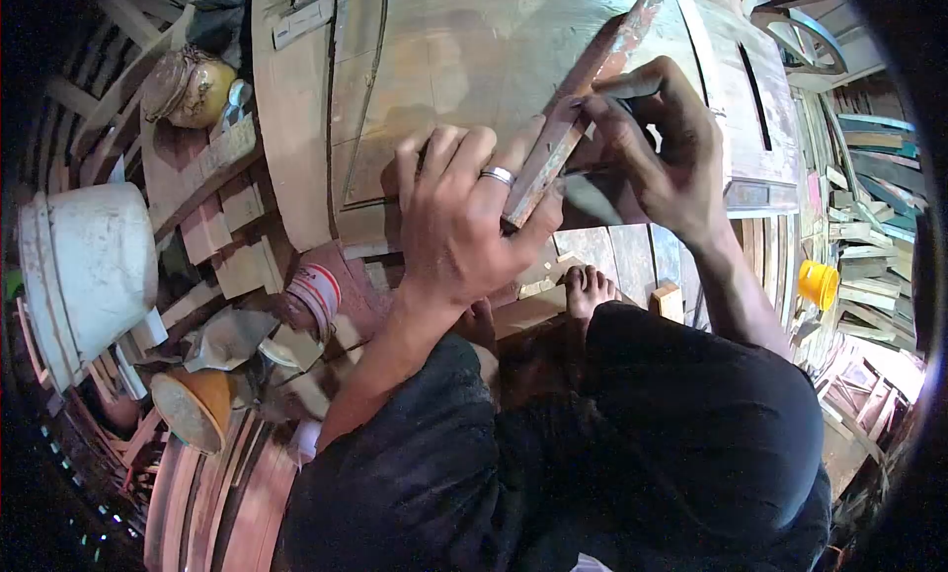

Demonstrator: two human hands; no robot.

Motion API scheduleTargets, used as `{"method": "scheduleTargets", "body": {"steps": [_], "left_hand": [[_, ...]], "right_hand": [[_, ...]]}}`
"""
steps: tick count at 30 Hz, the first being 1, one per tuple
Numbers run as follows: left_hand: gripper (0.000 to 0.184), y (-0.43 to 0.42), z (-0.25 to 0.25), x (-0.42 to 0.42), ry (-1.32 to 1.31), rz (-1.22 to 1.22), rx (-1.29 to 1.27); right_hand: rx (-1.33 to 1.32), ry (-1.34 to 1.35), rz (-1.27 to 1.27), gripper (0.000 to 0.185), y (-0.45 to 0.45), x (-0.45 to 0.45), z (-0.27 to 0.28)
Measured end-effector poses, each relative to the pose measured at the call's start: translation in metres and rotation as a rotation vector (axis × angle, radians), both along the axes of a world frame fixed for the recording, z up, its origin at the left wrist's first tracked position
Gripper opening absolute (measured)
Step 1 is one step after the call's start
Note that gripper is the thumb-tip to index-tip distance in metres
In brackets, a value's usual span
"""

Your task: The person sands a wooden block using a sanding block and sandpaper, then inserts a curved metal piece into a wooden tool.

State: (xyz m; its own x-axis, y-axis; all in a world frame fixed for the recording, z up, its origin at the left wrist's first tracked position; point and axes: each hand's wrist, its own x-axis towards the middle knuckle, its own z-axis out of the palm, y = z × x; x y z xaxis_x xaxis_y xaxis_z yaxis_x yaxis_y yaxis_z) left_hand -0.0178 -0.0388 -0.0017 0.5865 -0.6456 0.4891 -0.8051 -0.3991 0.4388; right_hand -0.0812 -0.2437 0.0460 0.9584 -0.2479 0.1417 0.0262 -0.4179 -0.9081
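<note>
A narrow wooden bar [622, 44] with worn reddish paint lies slantwise over a wide wooden panel [444, 59]. My left hand [459, 212], with a ring on one finger, is closed on the bar's near end, thumb on one side and fingers on the other. Farther up the bar, my right hand [676, 143] is bent into a pinch, its fingertips against the bar's edge. Whatever sits between those fingertips is too small to make out. Below the panel's near edge a bare foot [590, 288] shows.
At left stand a white bucket [104, 266], a jar [202, 88], an orange container [193, 409] and a red-and-white round tub [316, 294] among wood offcuts. A yellow bucket [818, 284] and stacked wood scraps [869, 296] are at right.
</note>
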Motion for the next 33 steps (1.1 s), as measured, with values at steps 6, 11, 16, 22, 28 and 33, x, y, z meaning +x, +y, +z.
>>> {"method": "scheduleTargets", "body": {"steps": [6,11,16,22,28,33], "left_hand": [[0.053,-0.002,0.003,0.000,0.018,0.004,-0.011],[0.052,0.001,0.003,0.001,0.010,-0.010,0.006],[0.052,-0.004,0.003,-0.001,0.016,0.027,-0.024],[0.051,-0.002,0.003,-0.001,0.017,0.011,-0.018],[0.051,-0.001,0.002,0.001,0.029,-0.006,-0.004],[0.051,0.000,0.005,-0.001,0.044,0.015,0.021]], "right_hand": [[-0.156,-0.043,0.096,0.021,0.003,-0.003,0.000],[-0.168,-0.027,0.105,0.022,0.008,-0.009,-0.004],[0.025,-0.163,-0.040,0.023,0.004,0.003,-0.010],[-0.155,0.013,0.124,0.015,-0.002,-0.006,0.000],[-0.184,0.107,0.135,0.023,0.003,-0.014,0.001],[-0.075,-0.114,0.089,0.020,0.002,-0.005,-0.004]]}}
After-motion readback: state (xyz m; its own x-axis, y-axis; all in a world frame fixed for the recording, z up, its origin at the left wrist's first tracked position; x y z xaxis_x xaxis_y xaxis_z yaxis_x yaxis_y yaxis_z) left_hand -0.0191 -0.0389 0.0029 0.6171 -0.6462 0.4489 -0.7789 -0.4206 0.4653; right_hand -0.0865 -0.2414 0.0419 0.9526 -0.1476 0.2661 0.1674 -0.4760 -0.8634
